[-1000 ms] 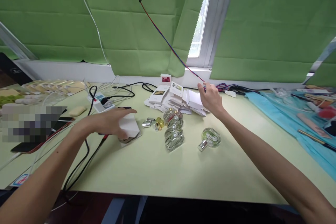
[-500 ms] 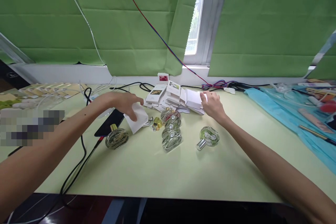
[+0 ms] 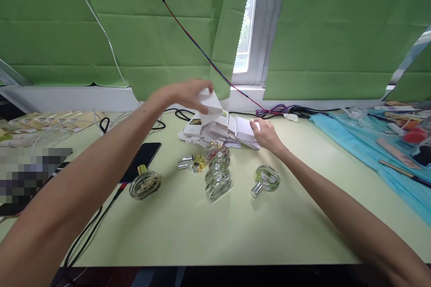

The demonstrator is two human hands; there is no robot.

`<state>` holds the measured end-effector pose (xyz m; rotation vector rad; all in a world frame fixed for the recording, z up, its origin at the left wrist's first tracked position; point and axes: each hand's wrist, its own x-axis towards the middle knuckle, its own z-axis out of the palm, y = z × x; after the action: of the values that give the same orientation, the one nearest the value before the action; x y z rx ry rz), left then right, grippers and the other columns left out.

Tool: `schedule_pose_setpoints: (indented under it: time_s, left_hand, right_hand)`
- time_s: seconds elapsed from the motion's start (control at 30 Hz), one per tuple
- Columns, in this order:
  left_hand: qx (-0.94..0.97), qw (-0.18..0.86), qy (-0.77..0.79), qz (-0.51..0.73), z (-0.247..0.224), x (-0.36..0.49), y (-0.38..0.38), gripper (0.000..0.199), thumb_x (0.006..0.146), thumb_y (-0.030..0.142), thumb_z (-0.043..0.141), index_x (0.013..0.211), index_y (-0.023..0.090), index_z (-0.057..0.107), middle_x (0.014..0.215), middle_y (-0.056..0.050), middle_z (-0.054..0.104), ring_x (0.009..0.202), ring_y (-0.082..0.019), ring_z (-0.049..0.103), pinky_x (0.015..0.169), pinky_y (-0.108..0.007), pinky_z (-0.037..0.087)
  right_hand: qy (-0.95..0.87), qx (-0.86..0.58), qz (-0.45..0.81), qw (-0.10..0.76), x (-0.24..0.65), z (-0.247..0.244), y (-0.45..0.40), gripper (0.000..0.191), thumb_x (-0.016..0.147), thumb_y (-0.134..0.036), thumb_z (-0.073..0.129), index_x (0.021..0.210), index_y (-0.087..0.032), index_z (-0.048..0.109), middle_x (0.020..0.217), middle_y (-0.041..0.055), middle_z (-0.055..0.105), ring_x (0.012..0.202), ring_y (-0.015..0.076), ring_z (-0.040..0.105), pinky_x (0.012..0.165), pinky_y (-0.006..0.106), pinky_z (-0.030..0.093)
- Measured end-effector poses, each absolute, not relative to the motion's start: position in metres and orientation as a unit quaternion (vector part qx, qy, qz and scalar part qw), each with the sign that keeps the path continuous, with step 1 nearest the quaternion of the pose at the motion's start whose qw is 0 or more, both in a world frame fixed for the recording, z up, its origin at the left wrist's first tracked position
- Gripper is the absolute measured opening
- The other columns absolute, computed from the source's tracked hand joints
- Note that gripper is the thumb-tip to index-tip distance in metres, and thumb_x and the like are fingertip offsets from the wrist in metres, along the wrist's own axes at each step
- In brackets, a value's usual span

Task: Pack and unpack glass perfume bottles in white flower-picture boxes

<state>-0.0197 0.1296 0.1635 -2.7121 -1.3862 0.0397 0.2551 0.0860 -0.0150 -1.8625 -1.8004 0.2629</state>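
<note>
My left hand (image 3: 191,94) grips a white box (image 3: 211,103) between thumb and fingers, raised over a heap of white paper boxes (image 3: 215,136) at the back of the table. At the heap's right end, my right hand (image 3: 267,134) has its fingers closed on the edge of another white box (image 3: 244,130). Several oval glass perfume bottles (image 3: 218,184) stand in a row in front of the heap. Left of the row lie silver caps (image 3: 185,162) and yellow caps (image 3: 200,163). A capped perfume bottle with green (image 3: 268,177) lies to the right, and a gold-capped one (image 3: 145,184) to the left.
A dark phone (image 3: 141,161) with a black cable lies under my left forearm. Blue plastic sheeting (image 3: 357,143) with assorted items covers the right side. Black cables (image 3: 303,111) run along the wall. Pale packets (image 3: 57,121) are lined up at the far left.
My left hand has carried the white box up and to the right, from beside the caps to over the heap. The right hand stays at its box. The view has shifted slightly.
</note>
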Motion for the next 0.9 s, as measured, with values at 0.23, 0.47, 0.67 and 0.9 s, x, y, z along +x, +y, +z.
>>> schedule_pose_setpoints:
  time_s: [0.23,0.47,0.67,0.9]
  left_hand:
    - [-0.907,-0.021,-0.411,0.088,0.114,0.044,0.175,0.074,0.063,0.041,0.075,0.13,0.019,0.053,0.134,-0.013,0.058,0.116,-0.032,0.055,0.098,-0.04,0.043]
    - [-0.904,-0.089,-0.408,0.086,0.061,0.027,0.18,0.083,0.071,0.071,0.064,0.133,0.018,0.048,0.134,-0.017,0.06,0.112,-0.032,0.059,0.095,-0.039,0.044]
    - [-0.891,-0.104,-0.436,0.073,0.025,0.019,0.173,0.05,0.096,0.059,0.032,0.124,0.021,0.047,0.117,-0.013,0.068,0.103,-0.027,0.061,0.097,-0.042,0.044]
    - [-0.894,-0.085,-0.437,0.043,0.005,0.019,0.173,0.036,0.099,0.046,0.032,0.116,0.019,0.049,0.116,-0.012,0.067,0.103,-0.026,0.06,0.111,-0.052,0.034]
  right_hand:
    - [-0.687,-0.692,0.13,0.181,0.25,-0.03,0.093,0.058,0.106,-0.053,0.026,0.156,-0.026,0.039,0.16,0.0147,0.042,0.147,0.0337,0.038,0.115,0.05,0.032]
    - [-0.69,-0.698,0.144,0.125,0.242,-0.04,0.087,0.063,0.105,-0.059,0.02,0.16,-0.032,0.03,0.165,0.0175,0.032,0.151,0.043,0.031,0.115,0.062,0.025]
    - [-0.692,-0.706,0.114,0.099,0.232,-0.041,0.083,0.062,0.105,-0.058,0.02,0.157,-0.028,0.035,0.155,0.0195,0.044,0.141,0.0421,0.042,0.113,0.058,0.027]
    - [-0.688,-0.715,0.095,0.086,0.225,-0.035,0.083,0.056,0.105,-0.055,0.028,0.149,-0.024,0.046,0.143,0.02,0.052,0.132,0.0406,0.049,0.107,0.052,0.032]
